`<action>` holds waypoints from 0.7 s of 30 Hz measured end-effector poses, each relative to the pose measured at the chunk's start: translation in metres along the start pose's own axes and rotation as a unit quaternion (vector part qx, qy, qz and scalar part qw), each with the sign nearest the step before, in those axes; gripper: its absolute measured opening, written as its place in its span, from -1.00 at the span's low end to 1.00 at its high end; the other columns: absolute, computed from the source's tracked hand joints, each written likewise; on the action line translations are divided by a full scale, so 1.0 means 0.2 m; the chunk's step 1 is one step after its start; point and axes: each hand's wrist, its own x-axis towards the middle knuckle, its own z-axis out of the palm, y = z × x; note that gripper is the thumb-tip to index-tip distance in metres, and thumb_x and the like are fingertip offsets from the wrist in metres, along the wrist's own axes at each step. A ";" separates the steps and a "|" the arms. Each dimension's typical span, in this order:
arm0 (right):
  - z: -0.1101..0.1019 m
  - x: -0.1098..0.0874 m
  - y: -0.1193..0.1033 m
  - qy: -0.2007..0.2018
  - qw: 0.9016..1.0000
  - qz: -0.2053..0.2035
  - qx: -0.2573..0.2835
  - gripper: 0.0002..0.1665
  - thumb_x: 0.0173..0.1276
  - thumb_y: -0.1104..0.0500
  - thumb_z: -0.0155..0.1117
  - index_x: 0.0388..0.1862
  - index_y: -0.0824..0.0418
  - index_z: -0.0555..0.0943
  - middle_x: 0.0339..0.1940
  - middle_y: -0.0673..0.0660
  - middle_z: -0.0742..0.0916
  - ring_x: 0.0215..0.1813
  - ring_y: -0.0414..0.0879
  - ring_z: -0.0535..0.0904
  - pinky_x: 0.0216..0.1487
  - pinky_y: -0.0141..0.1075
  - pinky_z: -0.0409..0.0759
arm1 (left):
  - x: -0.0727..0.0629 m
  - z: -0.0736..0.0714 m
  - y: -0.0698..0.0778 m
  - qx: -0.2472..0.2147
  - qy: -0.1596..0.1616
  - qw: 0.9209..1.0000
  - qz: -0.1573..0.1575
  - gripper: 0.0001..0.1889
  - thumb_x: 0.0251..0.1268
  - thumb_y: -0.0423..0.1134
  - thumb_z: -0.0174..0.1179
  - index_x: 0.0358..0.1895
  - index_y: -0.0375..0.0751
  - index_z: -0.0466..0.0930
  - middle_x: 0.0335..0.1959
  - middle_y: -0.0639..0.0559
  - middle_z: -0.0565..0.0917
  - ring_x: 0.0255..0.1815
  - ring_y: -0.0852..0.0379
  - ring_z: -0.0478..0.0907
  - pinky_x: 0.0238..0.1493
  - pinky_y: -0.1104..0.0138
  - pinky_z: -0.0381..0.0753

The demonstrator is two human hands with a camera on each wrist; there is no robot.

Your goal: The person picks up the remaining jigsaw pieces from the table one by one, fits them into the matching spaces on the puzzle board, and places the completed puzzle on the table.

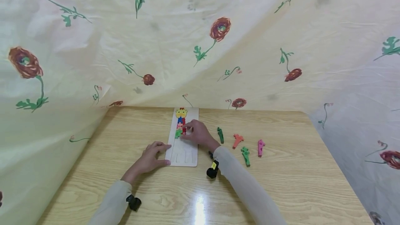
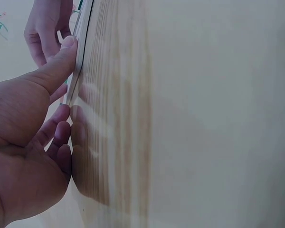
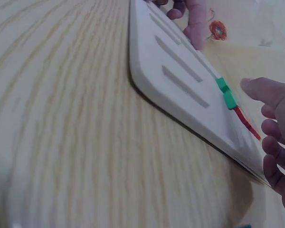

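A white puzzle board with recessed slots lies flat at the table's far side. Filling its upper part are a yellow animal-head piece, a blue piece, a pink piece, a red piece and a green piece. My left hand touches the board's left edge with thumb and fingertips spread. Over the coloured pieces hovers my right hand, thumb and forefinger apart. In the right wrist view its thumb stands clear of the green piece, and nothing shows between the fingers.
Right of the board lie loose puzzle pieces: a dark green one, an orange one, a lighter green one and a pink one. A flowered cloth hangs behind the wooden table.
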 end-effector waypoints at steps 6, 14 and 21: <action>-0.09 -0.06 0.01 0.022 0.999 -0.013 0.031 -0.49 0.29 -0.06 0.53 0.15 0.12 0.75 -0.11 0.06 0.71 -0.16 -0.11 0.54 -0.17 -0.28 0.56 | 0.00 0.01 -0.01 0.006 0.002 1.000 -0.010 -0.36 0.23 -0.05 0.48 0.40 0.06 0.55 0.34 -0.05 0.44 0.28 -0.09 0.28 0.32 -0.13 0.29; -0.29 -0.17 0.01 0.061 0.994 -0.082 0.026 -0.53 0.30 -0.02 0.52 0.12 0.17 0.75 -0.07 0.22 0.74 -0.12 0.02 0.62 -0.13 -0.21 0.61 | 0.00 0.01 -0.02 0.005 0.004 1.000 -0.009 -0.35 0.21 -0.04 0.49 0.40 0.07 0.55 0.34 -0.04 0.44 0.28 -0.08 0.27 0.31 -0.11 0.29; -0.47 -0.31 0.04 0.098 0.989 -0.107 0.011 -0.56 0.28 0.01 0.54 0.10 0.14 0.76 -0.12 0.05 0.72 -0.13 0.00 0.64 -0.16 -0.10 0.67 | 0.00 0.01 -0.01 0.001 0.002 1.000 -0.007 -0.34 0.20 -0.03 0.49 0.41 0.08 0.54 0.34 -0.02 0.44 0.26 -0.06 0.27 0.29 -0.07 0.30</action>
